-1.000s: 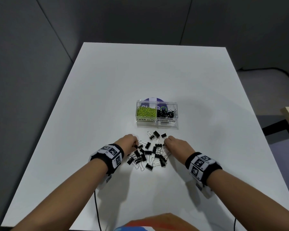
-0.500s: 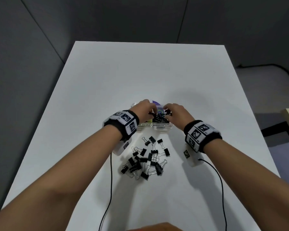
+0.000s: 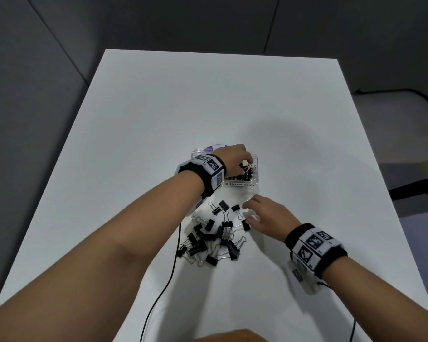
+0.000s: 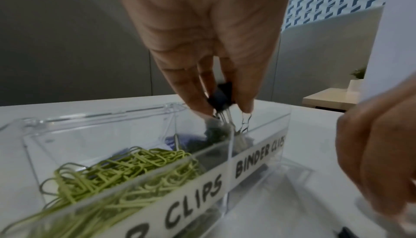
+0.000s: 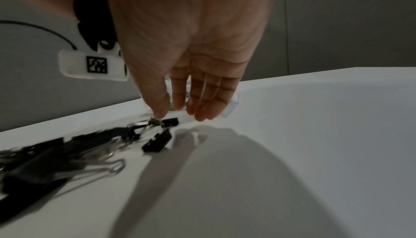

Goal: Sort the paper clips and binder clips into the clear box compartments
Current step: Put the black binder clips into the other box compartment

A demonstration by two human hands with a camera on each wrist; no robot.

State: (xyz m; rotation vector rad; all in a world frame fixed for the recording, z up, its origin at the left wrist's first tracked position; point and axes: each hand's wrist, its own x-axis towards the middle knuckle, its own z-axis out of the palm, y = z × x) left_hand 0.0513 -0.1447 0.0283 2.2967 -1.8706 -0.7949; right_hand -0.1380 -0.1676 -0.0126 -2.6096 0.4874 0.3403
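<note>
one left hand pinching one binder clip, one clear box

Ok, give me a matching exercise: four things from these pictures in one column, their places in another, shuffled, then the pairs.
Things:
1. green paper clips
2. left hand
3. right hand
4. pile of binder clips

Places:
A. loose on the white table
B. over the box compartment labelled BINDER CLIPS, holding a binder clip
C. in the left compartment of the clear box
D. low beside the pile, empty

Pairs: 1-C, 2-B, 3-D, 4-A
</note>
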